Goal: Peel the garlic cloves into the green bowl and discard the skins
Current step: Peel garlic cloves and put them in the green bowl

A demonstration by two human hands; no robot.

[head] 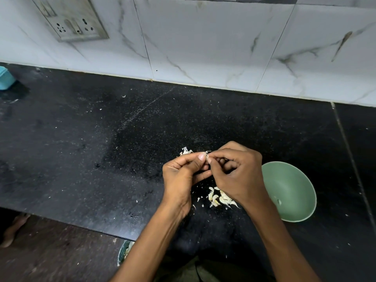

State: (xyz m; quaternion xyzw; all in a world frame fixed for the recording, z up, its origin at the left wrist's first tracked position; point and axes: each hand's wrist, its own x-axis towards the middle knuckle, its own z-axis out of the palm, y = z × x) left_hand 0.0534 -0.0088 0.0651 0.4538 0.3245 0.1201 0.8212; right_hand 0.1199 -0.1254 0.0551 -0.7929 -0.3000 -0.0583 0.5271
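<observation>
Peeling is the step in hand: a garlic clove [207,156] sits pinched between the fingertips of both hands, mostly hidden, with a wisp of papery skin showing just above the left thumbnail. The left hand [183,176] holds the clove with thumb and curled fingers closed narrowly on it, while the right hand [238,176] pinches at its top end, fingers bent tight, seemingly tugging the skin away. Just beyond the fingertips lies a small scrap of loose skin [185,151] on the counter, and below the fingers, near the right wrist, a pile of garlic pieces [220,198] rests; whether these are unpeeled cloves or shed skins cannot be told. To the right of the right hand, just beside its wrist, stands the green bowl [293,190], with 1 or 2 pale bits inside near its lower wall. All of this rests on the black counter [101,149], with a partly hidden container [124,251] below its front edge. Judging from this, the next move calls for stripping the skin clean off, then carrying the bare clove right to the bowl.
</observation>
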